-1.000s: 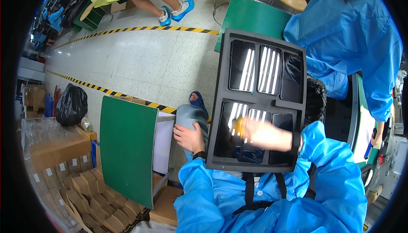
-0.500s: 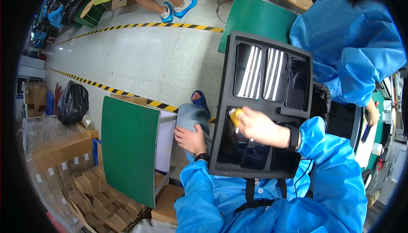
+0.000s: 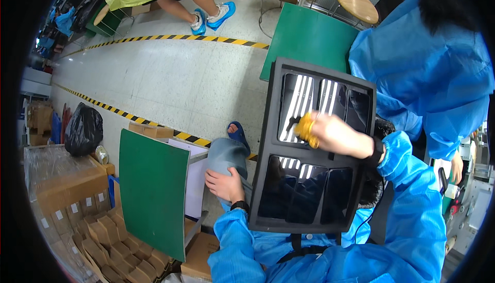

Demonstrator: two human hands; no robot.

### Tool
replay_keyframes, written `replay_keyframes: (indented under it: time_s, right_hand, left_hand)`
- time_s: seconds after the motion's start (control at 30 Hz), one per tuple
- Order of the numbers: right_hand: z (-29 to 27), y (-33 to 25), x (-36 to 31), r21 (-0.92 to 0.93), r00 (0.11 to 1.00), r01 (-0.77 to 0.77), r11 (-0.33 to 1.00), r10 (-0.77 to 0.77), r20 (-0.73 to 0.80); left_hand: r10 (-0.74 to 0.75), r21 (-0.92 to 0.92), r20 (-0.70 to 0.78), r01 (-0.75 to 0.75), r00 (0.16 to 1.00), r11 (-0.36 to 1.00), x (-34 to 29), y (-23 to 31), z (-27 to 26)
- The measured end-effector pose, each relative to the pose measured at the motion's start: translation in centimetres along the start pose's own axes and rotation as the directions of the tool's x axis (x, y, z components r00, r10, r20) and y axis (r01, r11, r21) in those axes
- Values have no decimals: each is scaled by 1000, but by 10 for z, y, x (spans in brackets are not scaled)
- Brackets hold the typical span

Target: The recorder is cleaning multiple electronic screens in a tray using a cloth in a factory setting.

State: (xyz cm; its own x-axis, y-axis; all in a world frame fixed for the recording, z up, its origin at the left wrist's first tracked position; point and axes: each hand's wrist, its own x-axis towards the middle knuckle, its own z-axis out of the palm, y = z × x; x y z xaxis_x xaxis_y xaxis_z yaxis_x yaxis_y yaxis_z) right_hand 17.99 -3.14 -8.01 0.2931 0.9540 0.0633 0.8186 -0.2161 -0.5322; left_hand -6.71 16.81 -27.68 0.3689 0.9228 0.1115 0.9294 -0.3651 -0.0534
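Observation:
A black tray (image 3: pixel 262 180) is on my lap, tilted. Glossy black phone-sized panels (image 3: pixel 308 192) lie in it in two rows, with ceiling lights reflected in several of them. My right hand (image 3: pixel 335 136) is closed round a small yellow and black hand tool (image 3: pixel 306 130), whose exact kind I cannot make out. It is over the far row, by the left panel (image 3: pixel 297 93); whether the tool touches the glass is unclear. On my left knee, beside the tray, my left hand (image 3: pixel 225 185) rests with its fingers spread, holding nothing.
Left of me stands a green board (image 3: pixel 153 192), with cardboard dividers (image 3: pixel 124 247) and wrapped cartons (image 3: pixel 67 180) beyond it. A green table (image 3: pixel 312 38) is past the tray. At right, a person in a blue gown (image 3: pixel 423 66) works close by. Someone in shoe covers (image 3: pixel 221 17) stands farther off.
My right hand has moved with the yellow tool from the near row's left panel to the far row. The tray sits lower in view. My left hand stays on the knee.

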Motion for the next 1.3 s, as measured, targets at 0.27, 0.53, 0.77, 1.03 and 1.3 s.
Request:
replay_keyframes:
  time_s: [0.27, 0.53, 0.77, 1.03, 1.3]
  right_hand:
    - [-19, 85, 60, -210, 977, -34, 977, -11, -214]
    - [14, 47, 48, 137, 983, 180, 974, -173, -61]
    - [18, 48, 33, -127, 978, 197, 972, -186, 98]
    - [-11, 107, 23, -153, 970, -141, 978, 106, -217]
    - [1, 82, 12, -143, 989, 34, 989, -54, -135]
  left_hand:
    - [14, 27, -15, -14, 1000, 1000, 4, 6, 2]
    - [-23, 19, 14, 23, 1000, 1000, 6, 8, 1]
    - [-6, 24, 12, 6, 1000, 1000, 6, 11, -1]
    - [19, 35, 4, -19, 1000, 999, 3, 16, 3]
    - [23, 24, -4, -23, 1000, 999, 2, 13, 4]
